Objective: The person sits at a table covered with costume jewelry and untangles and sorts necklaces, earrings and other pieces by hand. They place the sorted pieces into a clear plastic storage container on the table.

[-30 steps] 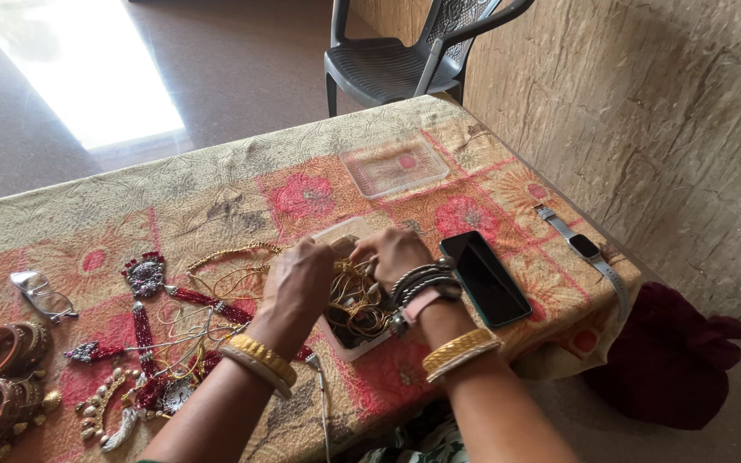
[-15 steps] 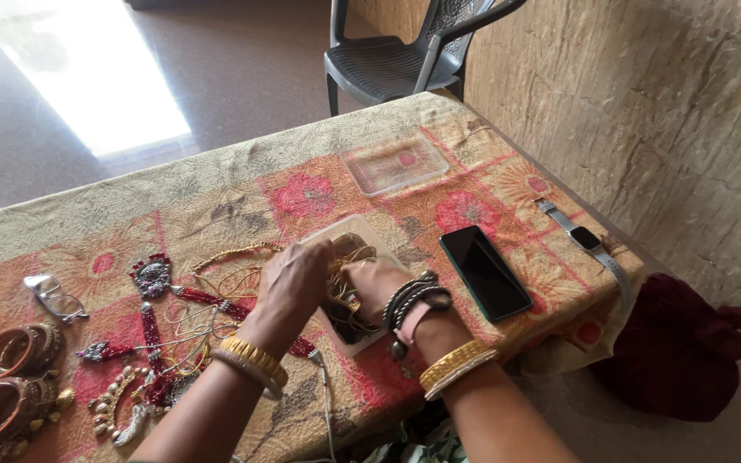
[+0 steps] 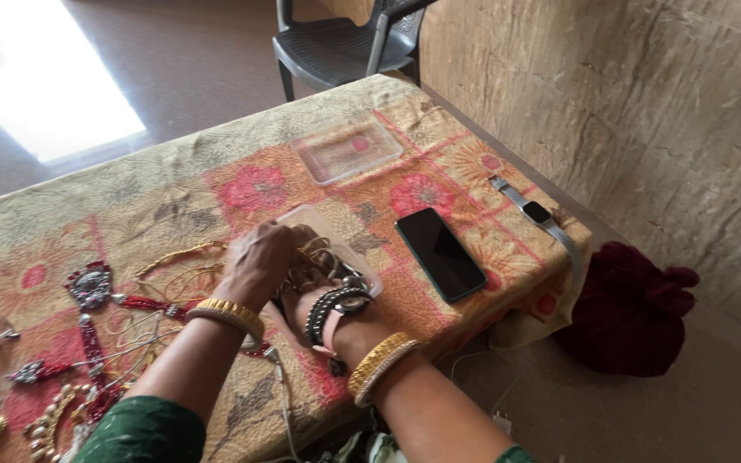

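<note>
Both hands in clear tray (image 3: 362, 264) at counter's (image 3: 173, 184) near edge, long axis running away toward the wall. Left hand (image 3: 257, 257) clenched on gold chains (image 3: 315, 255); right hand (image 3: 302, 300) buried among them, its grip hidden, cannot tell. Beyond: black phone (image 3: 440, 254), clear lid (image 3: 346, 149).

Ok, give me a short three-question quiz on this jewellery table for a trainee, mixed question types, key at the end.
1. True or false: both the left hand and the right hand are at the clear plastic box of gold chains.
2. Multiple choice: what lies just right of that box on the tablecloth? A) spectacles B) a dark phone C) a bangle stack
3. Fill in: the separate clear lid lies on the ____ side of the box, towards the chair.

Key: 1 true; 2 B; 3 far.
</note>
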